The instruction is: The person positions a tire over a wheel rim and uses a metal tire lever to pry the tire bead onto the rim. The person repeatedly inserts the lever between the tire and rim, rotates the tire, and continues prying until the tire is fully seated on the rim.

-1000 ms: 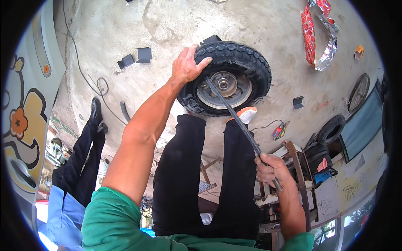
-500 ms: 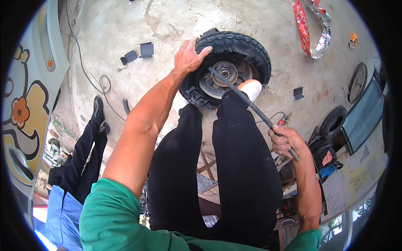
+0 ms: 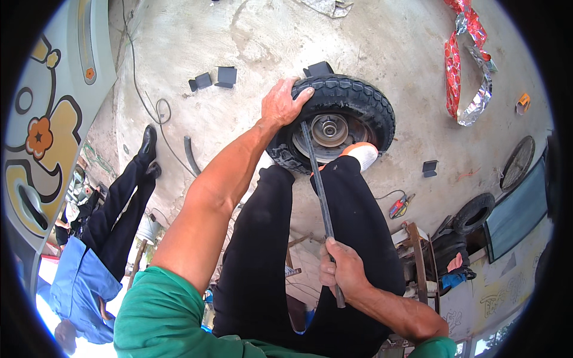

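A small black knobby tyre (image 3: 358, 98) on a metal wheel hub (image 3: 328, 129) lies flat on the concrete floor. My left hand (image 3: 283, 102) presses down on the tyre's left edge, fingers spread over the tread. My right hand (image 3: 341, 271) is closed around the lower end of a long dark metal lever bar (image 3: 316, 173). The bar's far tip sits between tyre and rim, close to my left hand. My foot in a white and orange shoe (image 3: 362, 154) rests on the tyre's near side.
Another person in dark trousers and a blue shirt (image 3: 98, 250) stands at the left. Small dark blocks (image 3: 215, 77) lie on the floor beyond the tyre. A red and silver foil strip (image 3: 468, 65) lies at the right. Spare tyres (image 3: 474, 212) and a metal stand (image 3: 418, 250) crowd the right.
The bar has swung from leaning right to nearly upright, and my right hand has come in toward my legs. My left hand stays on the tyre's edge.
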The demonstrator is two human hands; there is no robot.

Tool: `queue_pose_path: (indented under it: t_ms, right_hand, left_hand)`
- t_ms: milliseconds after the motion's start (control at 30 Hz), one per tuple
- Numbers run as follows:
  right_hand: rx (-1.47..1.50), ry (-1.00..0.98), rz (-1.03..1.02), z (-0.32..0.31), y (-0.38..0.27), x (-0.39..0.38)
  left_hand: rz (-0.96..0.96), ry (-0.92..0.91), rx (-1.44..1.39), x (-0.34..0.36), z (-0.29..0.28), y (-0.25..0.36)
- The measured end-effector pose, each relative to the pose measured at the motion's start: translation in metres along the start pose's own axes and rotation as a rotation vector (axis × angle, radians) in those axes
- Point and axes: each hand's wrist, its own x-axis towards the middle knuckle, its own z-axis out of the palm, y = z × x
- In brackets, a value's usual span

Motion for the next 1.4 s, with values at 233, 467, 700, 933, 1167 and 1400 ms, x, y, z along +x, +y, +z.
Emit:
queue_pose_path:
  t_ms: [233,467,700,933,1167,1400]
  right_hand:
    - [-0.091,-0.067,0.061,-0.036,-0.024,0.001]
    - [-0.171,-0.034,0.182,-0.073,-0.151,-0.030]
    - [-0.433,-0.048,0.217,-0.156,-0.201,0.003]
    - [-1.544,0.174,-0.500,-0.223,-0.212,0.055]
    - [-0.994,0.044,0.112,-0.170,-0.150,0.033]
    - [0.211,-0.225,0.084,-0.043,-0.026,-0.005]
  left_hand:
    - [0.001,-0.033,0.035,0.005,-0.002,0.004]
    - [0.022,-0.060,0.022,0.027,0.005,-0.021]
    - [0.077,-0.089,-0.019,0.045,0.009,-0.021]
    - [0.125,-0.064,-0.022,0.045,0.022,-0.032]
    - [0.157,-0.050,0.030,0.045,0.025,-0.032]
    - [0.142,-0.062,0.087,0.033,0.020,-0.030]
